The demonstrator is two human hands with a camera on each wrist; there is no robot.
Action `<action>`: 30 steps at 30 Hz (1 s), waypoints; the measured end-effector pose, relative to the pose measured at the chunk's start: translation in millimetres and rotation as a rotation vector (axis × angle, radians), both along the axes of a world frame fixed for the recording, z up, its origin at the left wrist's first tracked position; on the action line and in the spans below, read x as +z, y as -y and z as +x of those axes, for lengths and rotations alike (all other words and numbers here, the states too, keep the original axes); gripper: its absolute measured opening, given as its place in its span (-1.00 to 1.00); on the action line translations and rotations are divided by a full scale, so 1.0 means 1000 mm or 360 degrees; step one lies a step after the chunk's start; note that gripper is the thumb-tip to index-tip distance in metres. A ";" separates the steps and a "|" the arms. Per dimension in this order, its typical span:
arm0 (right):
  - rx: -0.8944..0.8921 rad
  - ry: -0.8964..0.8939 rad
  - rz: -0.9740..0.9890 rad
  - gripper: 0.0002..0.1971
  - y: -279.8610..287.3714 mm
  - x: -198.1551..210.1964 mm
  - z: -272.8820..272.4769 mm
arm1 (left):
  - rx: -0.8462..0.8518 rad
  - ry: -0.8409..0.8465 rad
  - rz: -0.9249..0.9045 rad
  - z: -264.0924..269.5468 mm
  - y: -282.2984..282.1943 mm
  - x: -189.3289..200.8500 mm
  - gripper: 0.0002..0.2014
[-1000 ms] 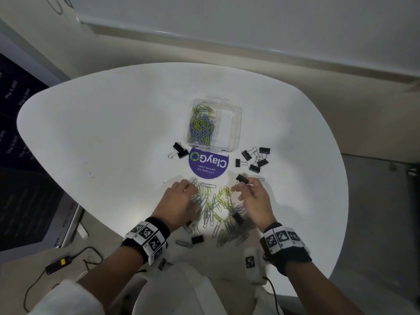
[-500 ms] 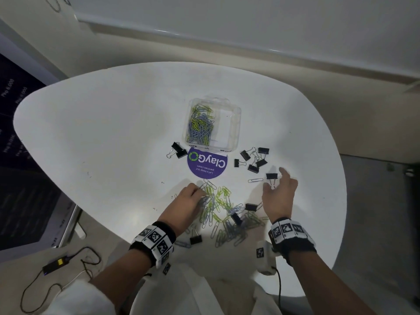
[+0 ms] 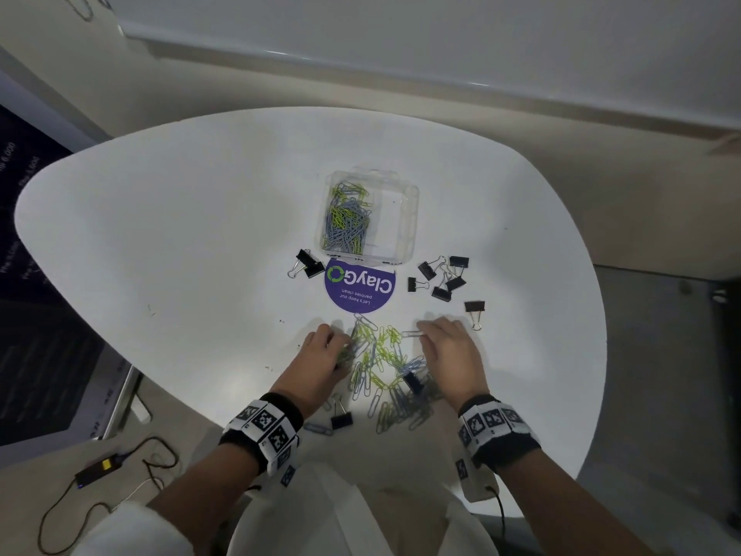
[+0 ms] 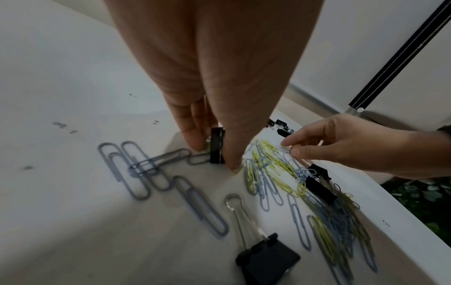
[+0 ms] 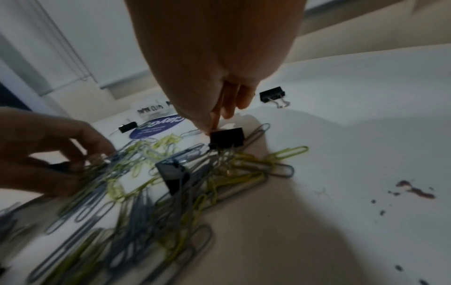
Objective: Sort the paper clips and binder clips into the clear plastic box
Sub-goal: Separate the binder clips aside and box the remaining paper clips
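Note:
The clear plastic box (image 3: 407,218) stands at mid-table; its left compartment holds green and grey paper clips (image 3: 347,222). A loose pile of paper clips (image 3: 385,367) lies between my hands. My left hand (image 3: 333,347) is at the pile's left edge, thumb and fingers pinching a black binder clip (image 4: 217,146) that stands on the table. My right hand (image 3: 421,331) is at the pile's far right, thumb and forefinger closed on a pale paper clip (image 3: 411,333). Another binder clip (image 5: 227,137) lies just under that hand, and one more (image 3: 413,381) sits in the pile.
Several black binder clips (image 3: 441,276) lie right of the box, one apart (image 3: 475,307), two more (image 3: 306,263) to its left, one (image 3: 341,420) by my left wrist. A purple round sticker (image 3: 360,283) sits before the box. The table's near edge is close to my wrists.
My right hand carried a binder clip out to the right, let it go there, and came back to the pile. My left hand stayed at the pile's left edge.

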State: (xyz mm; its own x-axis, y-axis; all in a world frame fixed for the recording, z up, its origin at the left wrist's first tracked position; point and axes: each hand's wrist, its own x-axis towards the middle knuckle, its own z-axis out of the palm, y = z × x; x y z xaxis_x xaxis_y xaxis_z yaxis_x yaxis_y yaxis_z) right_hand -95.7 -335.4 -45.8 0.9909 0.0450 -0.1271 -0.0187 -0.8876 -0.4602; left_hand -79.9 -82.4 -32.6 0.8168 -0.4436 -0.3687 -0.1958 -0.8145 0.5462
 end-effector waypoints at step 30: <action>-0.0406 -0.0548 0.0851 -0.86 -0.010 0.009 0.009 | 0.0397 -0.0104 -0.0378 0.015 0.022 -0.002 -0.75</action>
